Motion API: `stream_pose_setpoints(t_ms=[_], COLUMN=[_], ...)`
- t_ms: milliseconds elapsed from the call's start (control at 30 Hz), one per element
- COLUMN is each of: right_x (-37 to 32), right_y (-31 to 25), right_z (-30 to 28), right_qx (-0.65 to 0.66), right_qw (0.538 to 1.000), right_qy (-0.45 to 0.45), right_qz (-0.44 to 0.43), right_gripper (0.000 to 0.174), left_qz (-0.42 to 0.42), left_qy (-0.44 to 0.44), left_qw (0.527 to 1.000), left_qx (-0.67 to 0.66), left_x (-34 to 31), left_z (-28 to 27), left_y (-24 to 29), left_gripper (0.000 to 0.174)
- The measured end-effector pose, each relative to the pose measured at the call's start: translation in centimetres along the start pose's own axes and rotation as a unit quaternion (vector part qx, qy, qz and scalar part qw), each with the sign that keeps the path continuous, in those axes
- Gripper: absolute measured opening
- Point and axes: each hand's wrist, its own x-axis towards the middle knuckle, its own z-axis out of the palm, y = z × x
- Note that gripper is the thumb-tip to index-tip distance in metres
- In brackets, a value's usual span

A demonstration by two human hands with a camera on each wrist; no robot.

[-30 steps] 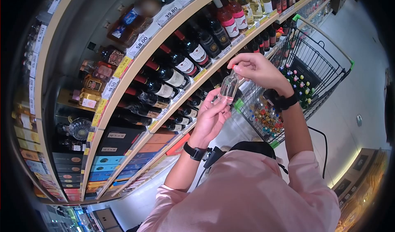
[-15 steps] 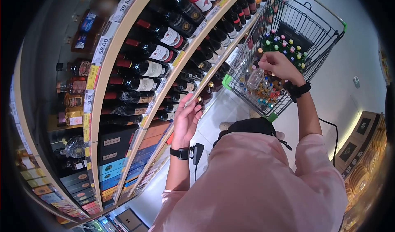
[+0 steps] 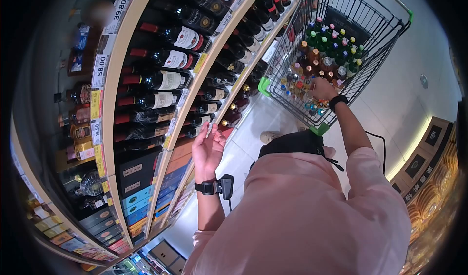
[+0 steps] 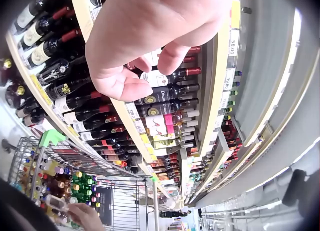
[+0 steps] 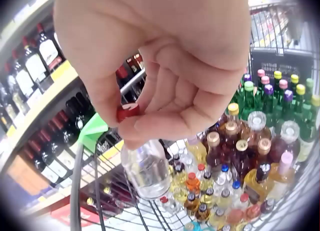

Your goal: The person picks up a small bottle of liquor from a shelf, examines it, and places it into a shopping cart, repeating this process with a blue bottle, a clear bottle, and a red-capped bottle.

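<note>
A small clear bottle (image 5: 148,171) with a red cap (image 5: 128,111) hangs from the right hand (image 5: 165,76), whose thumb and fingers pinch it at the cap. In the head view the right hand (image 3: 322,90) is over the near part of the cart; the left wrist view shows the same bottle (image 4: 56,203) under that hand (image 4: 85,216). The left hand (image 3: 207,153) is beside the wine shelf, palm up with loosely curled fingers; in its wrist view the left hand (image 4: 150,36) holds nothing.
The wire cart (image 3: 390,56) carries small bottles, brown bottles (image 3: 316,54) and green bottles (image 3: 334,47). Shelves of wine bottles (image 3: 165,80) with price tags stand at the left. Boxes (image 3: 434,135) line the right side.
The right hand has carried the clear bottle away from the left hand and down over the cart. The left hand has let go of the bottle and moved left and lower.
</note>
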Motion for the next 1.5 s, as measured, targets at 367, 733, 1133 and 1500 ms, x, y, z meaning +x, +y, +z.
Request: stream_pose_setpoints(t_ms=[367,733,1133,1500], right_x=[5.1,8.1,9.6,8.9], right_y=[4.4,9.3,11.6,10.4], right_z=[8.4,15.7,20.7,19.0], right_qx=[-0.081,-0.072,-0.08,-0.058], right_qw=[0.97,0.962,0.977,0.972], right_qy=[-0.22,-0.245,-0.189,-0.223], right_qz=[0.062,0.093,0.064,0.055], right_gripper=[0.027,0.032,0.028,0.031], left_qz=[-0.003,-0.004,0.006,-0.009], left_qy=[0.07,0.095,0.14,0.13], left_qw=[0.998,0.995,0.99,0.991], left_qx=[0.005,0.003,0.005,0.015], left_x=[-0.8,-0.4,-0.7,0.4], left_z=[-0.4,0.2,0.6,1.3], left_y=[0.1,0.1,-0.2,-0.5], left_gripper=[0.014,0.014,0.014,0.014])
